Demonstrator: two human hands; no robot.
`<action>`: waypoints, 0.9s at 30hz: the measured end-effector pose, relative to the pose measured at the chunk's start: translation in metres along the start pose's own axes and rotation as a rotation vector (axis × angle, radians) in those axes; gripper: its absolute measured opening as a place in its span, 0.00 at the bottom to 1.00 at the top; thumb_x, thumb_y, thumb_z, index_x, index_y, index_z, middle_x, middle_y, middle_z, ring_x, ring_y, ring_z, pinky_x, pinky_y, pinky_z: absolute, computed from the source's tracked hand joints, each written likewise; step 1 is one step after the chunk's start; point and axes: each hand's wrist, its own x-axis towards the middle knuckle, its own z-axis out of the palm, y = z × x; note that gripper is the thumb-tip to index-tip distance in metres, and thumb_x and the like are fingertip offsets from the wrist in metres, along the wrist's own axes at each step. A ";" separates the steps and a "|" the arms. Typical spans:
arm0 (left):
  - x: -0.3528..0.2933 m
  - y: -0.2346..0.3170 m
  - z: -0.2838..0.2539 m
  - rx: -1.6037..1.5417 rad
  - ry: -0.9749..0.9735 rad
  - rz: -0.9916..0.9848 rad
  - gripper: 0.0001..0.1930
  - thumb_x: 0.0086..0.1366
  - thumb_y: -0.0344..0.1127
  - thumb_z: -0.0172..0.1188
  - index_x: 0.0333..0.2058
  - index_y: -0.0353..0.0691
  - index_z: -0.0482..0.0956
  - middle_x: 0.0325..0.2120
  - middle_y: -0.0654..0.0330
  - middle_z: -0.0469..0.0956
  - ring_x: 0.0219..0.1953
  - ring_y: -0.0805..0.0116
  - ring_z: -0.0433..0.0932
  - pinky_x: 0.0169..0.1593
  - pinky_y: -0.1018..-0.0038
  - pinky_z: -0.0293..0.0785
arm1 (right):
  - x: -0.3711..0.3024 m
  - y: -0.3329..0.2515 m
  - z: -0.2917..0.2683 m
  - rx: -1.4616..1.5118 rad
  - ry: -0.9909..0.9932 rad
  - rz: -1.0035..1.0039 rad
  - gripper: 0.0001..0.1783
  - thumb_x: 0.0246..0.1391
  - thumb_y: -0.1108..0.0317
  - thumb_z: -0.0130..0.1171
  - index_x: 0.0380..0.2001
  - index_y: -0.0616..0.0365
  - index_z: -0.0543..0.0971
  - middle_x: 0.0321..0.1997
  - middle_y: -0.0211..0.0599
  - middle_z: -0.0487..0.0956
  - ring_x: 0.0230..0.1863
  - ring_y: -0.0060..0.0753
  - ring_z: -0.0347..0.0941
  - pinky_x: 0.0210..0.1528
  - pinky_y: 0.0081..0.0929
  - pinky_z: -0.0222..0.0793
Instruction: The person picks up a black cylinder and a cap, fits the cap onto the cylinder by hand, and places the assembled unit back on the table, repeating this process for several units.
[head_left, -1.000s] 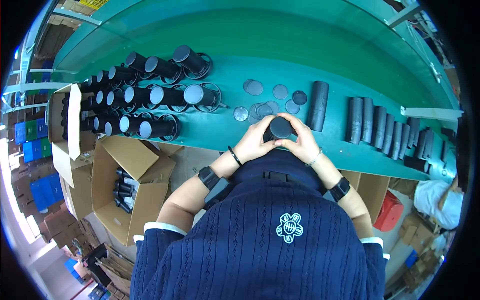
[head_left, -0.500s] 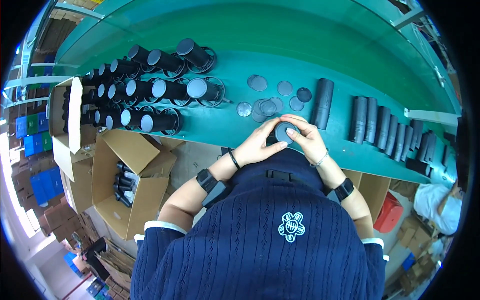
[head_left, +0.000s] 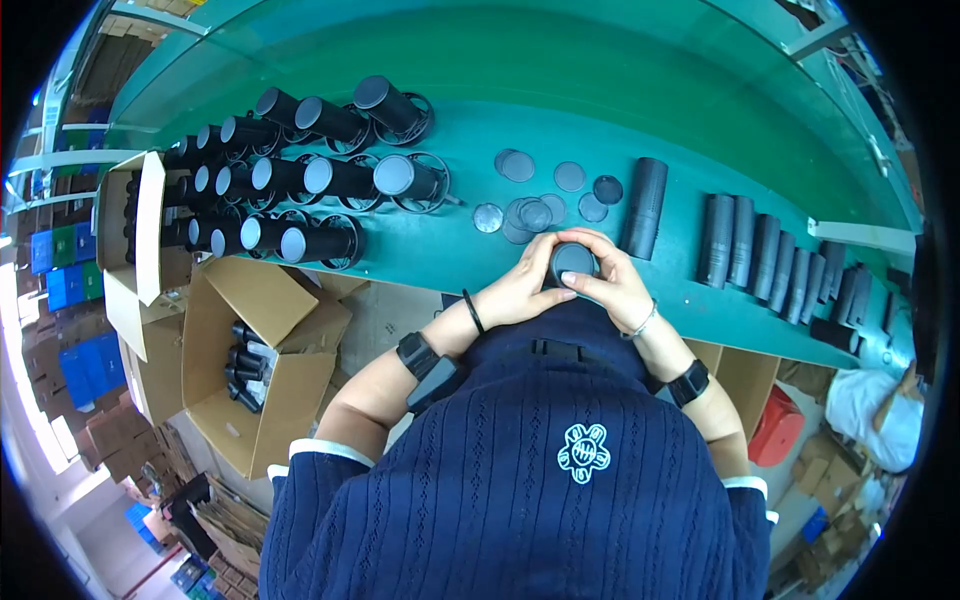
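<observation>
My left hand [head_left: 522,288] and my right hand [head_left: 608,285] are wrapped around a black cylinder [head_left: 572,262] held upright at the near edge of the green table [head_left: 440,250]. Its round grey end cap faces up between my fingers. Just beyond my hands lie several loose grey round discs [head_left: 535,212]. A single black tube [head_left: 643,207] lies to the right of the discs.
A stack of black cylinders with ring bases [head_left: 300,180] lies on the left of the table. A row of black tubes [head_left: 770,255] lies on the right. Open cardboard boxes [head_left: 250,370] with black parts stand below the table at left. Another person [head_left: 880,410] sits at right.
My hands with the cylinder have shifted slightly right and nearer the table edge, and my fingers have closed further over its top.
</observation>
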 end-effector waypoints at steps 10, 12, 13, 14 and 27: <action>0.001 0.009 0.002 0.082 0.026 0.043 0.37 0.56 0.35 0.67 0.59 0.31 0.54 0.51 0.40 0.65 0.55 0.42 0.68 0.55 0.60 0.69 | 0.006 0.007 0.008 -0.422 0.106 -0.169 0.22 0.39 0.77 0.68 0.39 0.57 0.72 0.44 0.37 0.72 0.50 0.37 0.69 0.55 0.32 0.64; 0.001 0.010 0.000 0.004 0.081 -0.003 0.35 0.52 0.33 0.69 0.54 0.31 0.61 0.49 0.42 0.67 0.54 0.43 0.69 0.56 0.61 0.67 | 0.009 0.006 0.001 -0.236 0.020 -0.123 0.21 0.43 0.74 0.68 0.43 0.58 0.75 0.46 0.34 0.73 0.52 0.32 0.69 0.56 0.29 0.64; -0.003 0.013 -0.003 -0.017 0.096 -0.036 0.35 0.51 0.33 0.70 0.55 0.31 0.61 0.49 0.43 0.68 0.54 0.43 0.69 0.56 0.61 0.67 | 0.009 0.008 0.002 -0.067 -0.020 -0.070 0.20 0.46 0.73 0.67 0.44 0.59 0.76 0.47 0.34 0.74 0.53 0.30 0.69 0.56 0.27 0.65; -0.002 0.013 -0.003 -0.014 0.101 -0.034 0.35 0.51 0.33 0.70 0.55 0.31 0.61 0.49 0.43 0.68 0.54 0.43 0.69 0.56 0.61 0.67 | 0.009 0.009 -0.002 0.151 0.024 0.044 0.17 0.48 0.73 0.66 0.43 0.60 0.79 0.47 0.34 0.75 0.52 0.28 0.70 0.56 0.26 0.65; -0.002 -0.001 -0.007 -0.136 0.266 -0.059 0.38 0.49 0.31 0.74 0.58 0.34 0.64 0.52 0.51 0.70 0.55 0.62 0.71 0.57 0.67 0.69 | 0.036 0.004 -0.008 0.355 0.096 0.128 0.13 0.57 0.70 0.60 0.46 0.57 0.77 0.46 0.32 0.78 0.50 0.24 0.72 0.50 0.20 0.65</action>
